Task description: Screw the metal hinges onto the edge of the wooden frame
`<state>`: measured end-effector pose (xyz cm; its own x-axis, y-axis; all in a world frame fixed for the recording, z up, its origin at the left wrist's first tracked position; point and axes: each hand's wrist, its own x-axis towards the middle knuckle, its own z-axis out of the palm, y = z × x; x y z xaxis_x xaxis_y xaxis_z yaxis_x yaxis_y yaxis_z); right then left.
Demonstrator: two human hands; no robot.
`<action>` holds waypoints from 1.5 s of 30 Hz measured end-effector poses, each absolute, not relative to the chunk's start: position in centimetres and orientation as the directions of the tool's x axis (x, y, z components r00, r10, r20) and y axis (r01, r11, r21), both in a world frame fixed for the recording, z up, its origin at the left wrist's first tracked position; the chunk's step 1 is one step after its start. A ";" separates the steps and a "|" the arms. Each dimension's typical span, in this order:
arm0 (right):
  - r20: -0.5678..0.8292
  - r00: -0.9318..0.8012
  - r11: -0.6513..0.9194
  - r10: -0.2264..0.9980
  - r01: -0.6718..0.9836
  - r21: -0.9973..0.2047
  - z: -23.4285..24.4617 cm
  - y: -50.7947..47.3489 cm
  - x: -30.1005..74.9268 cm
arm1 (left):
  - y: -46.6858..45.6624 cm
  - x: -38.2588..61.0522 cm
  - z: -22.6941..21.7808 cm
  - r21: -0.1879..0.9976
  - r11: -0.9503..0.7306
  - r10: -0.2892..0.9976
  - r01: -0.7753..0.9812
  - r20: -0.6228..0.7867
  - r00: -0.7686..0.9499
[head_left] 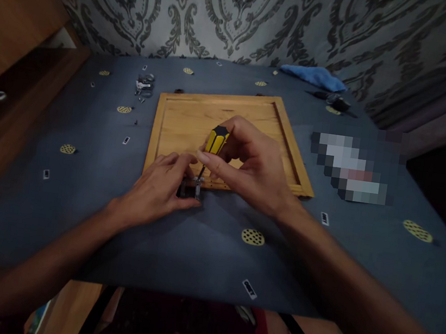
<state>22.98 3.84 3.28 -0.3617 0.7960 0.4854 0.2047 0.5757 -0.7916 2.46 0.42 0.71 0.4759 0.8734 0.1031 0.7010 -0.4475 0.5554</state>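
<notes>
A wooden cabinet door panel [188,116] with a raised frame lies flat on the table. At its near edge sits a metal hinge [198,191], partly covered by my fingers. My left hand [157,186] steadies that hinge, thumb in front and fingers over the panel's edge. In my right hand [256,163] is a yellow and black screwdriver [217,140], pinched by the handle. Its shaft points down, slightly tilted, and the tip meets the hinge. The screw under the tip is too small to make out.
More metal hinges [144,85] lie at the back left with small screws [141,100] nearby. A blue cloth [315,76] and a dark tool [336,101] are at the back right. A blurred-out item [350,167] lies right of the panel. A patterned curtain hangs behind the table.
</notes>
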 end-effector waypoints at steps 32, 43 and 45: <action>0.600 -0.272 0.658 0.753 0.333 -0.675 2.3 3.9 22.9 | 0.2 2.6 0.8 0.528 -0.428 0.886 0.734 0.084 0.456; 0.634 -0.339 0.719 0.695 0.340 -0.607 2.6 4.1 22.8 | 0.3 2.6 0.9 0.510 -0.441 0.881 0.738 0.089 0.465; 0.643 -0.343 0.729 0.684 0.340 -0.594 2.6 4.2 22.8 | 0.2 2.5 1.0 0.494 -0.451 0.878 0.743 0.094 0.470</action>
<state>22.85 4.21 2.63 -0.3431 0.6844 0.6434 0.3397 0.7290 -0.5943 2.46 0.23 1.04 0.4697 0.8778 0.0937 0.7435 -0.4506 0.4942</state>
